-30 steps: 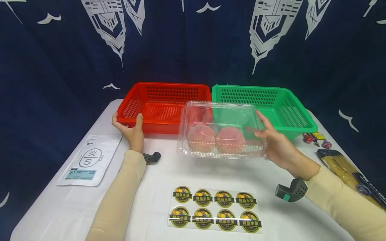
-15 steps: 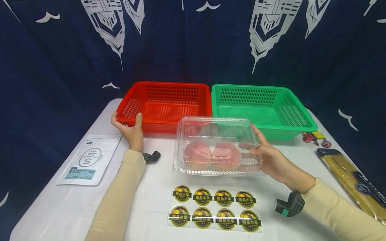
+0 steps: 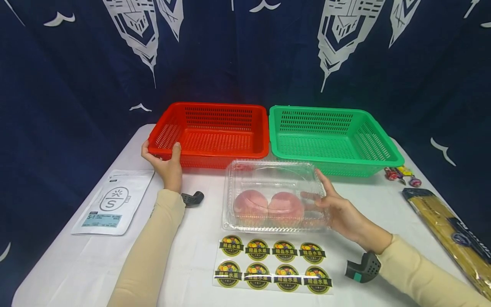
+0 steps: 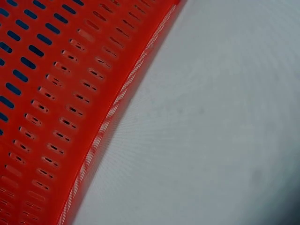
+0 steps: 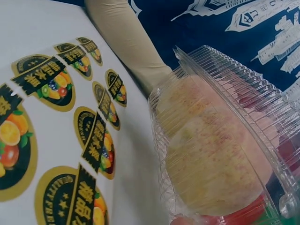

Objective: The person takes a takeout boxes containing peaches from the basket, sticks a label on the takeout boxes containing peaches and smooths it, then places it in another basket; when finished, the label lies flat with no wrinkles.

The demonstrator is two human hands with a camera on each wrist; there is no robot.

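Note:
My left hand [image 3: 168,170] grips the front left corner of a red plastic basket [image 3: 222,161], its thumb over the front rim. The left wrist view shows the slotted red wall [image 4: 70,93] beside the white tablecloth. In my right hand [image 3: 345,215] is the right side of a lidded clear plastic box [image 3: 276,172], in front of the baskets. Two pink peaches [image 3: 251,208] lie inside it, side by side. Up close in the right wrist view, the peaches [image 5: 215,164] look pale yellow underneath. Whether the box touches the table I cannot tell.
A sheet of round fruit stickers [image 3: 272,264] lies just in front of the box. A green basket [image 3: 330,168] stands at back right. White pouch [image 3: 111,204] left; wrapped lollipops [image 3: 402,175] and a pack of noodles [image 3: 449,230] on the right.
My right hand has brought the box with the peaches down and towards me, from in front of the baskets' openings to just behind the stickers. My left hand stays on the red basket.

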